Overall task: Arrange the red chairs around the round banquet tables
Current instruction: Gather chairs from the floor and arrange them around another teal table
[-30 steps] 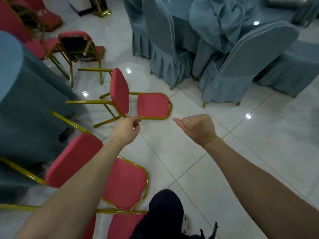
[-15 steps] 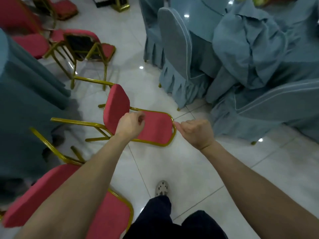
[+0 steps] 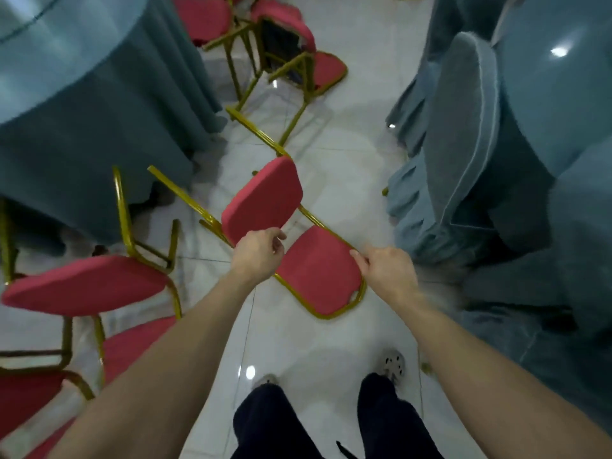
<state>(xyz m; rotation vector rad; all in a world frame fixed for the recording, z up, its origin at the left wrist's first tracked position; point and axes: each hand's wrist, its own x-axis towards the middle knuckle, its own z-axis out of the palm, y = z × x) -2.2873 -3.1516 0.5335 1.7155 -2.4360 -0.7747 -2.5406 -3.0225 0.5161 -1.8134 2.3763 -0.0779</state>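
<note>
At ten o'clock a round tabletop (image 3: pixel 49 44) under teal cloth runs off the frame's edge. At three o'clock a covered chair (image 3: pixel 463 127) stands close against another draped table, blurred and cut off. At eight o'clock more red chairs (image 3: pixel 82 283) are tumbled together, partly out of frame. In the centre the tipped red chair (image 3: pixel 261 200) lies over on the white floor (image 3: pixel 347 167), between both tables. The right hand (image 3: pixel 387 270) pinches its seat rim, fingers curled. The left hand (image 3: pixel 258 253) sits at the backrest's lower edge. Its fingers curl, but the hand itself hides any grip.
</note>
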